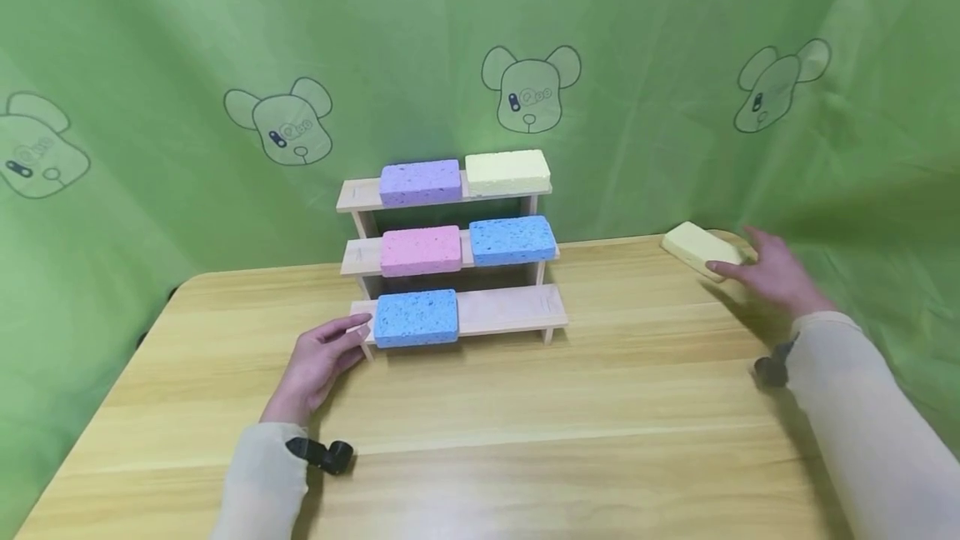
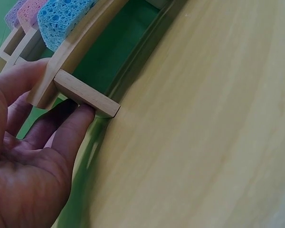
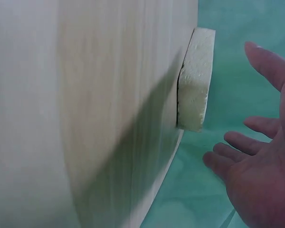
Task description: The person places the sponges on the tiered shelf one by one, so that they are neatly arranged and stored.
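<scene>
A three-tier wooden shelf rack (image 1: 510,311) stands on the table. My left hand (image 1: 318,361) grips the left end of its lowest tier, with fingers around the board end and leg (image 2: 88,92). Right beside those fingers lies a blue sponge (image 1: 416,317). My right hand (image 1: 780,273) is at the table's far right with fingers spread around a pale yellow sponge (image 1: 690,244). The right wrist view shows a gap between this hand (image 3: 261,175) and the sponge (image 3: 195,80), which lies flat on the table.
The middle tier holds a pink sponge (image 1: 422,251) and another blue sponge (image 1: 513,240). On the top tier are a purple sponge (image 1: 421,182) and a second pale yellow sponge (image 1: 507,172). A green curtain (image 1: 420,48) hangs behind the wooden table (image 1: 525,423).
</scene>
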Demonstrator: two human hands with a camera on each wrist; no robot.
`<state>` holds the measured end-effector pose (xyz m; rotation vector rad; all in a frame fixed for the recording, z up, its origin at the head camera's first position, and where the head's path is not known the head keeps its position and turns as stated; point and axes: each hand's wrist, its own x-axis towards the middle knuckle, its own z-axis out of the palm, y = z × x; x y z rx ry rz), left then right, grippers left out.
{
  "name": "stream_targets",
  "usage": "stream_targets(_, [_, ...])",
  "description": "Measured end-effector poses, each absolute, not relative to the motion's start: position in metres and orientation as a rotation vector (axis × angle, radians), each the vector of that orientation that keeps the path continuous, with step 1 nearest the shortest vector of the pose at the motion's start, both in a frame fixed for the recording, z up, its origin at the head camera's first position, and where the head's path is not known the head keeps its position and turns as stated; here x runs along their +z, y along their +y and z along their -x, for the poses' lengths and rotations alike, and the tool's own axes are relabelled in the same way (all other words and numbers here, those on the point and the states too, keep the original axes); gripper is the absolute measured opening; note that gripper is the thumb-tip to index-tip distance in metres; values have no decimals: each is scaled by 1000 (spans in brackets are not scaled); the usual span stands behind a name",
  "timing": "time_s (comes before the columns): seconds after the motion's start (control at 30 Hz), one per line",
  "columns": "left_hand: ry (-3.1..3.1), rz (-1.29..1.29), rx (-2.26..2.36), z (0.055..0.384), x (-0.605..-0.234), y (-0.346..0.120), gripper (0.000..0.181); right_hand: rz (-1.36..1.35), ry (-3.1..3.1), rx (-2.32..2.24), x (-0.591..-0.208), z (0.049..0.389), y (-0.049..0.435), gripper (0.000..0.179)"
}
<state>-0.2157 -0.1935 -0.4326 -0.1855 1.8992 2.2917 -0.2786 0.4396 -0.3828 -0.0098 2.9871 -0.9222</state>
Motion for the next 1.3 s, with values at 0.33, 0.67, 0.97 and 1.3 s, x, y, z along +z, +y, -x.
stream_targets(0.33, [1894, 184, 2297, 214, -431, -193, 33, -37, 2976, -841, -384, 296, 441, 110])
stream_targets(0.67, [1898, 187, 2292, 214, -432, -194, 35, -8, 2937, -804, -392, 302, 445, 90])
stream_targets(0.97, [1900, 193, 2293, 215, -433, -193, 35, 16, 2938, -813, -396, 297, 451, 83])
stream_targets(1.3, [1891, 208, 2298, 214, -434, -194, 29, 51, 3009, -792, -398, 283, 451, 81])
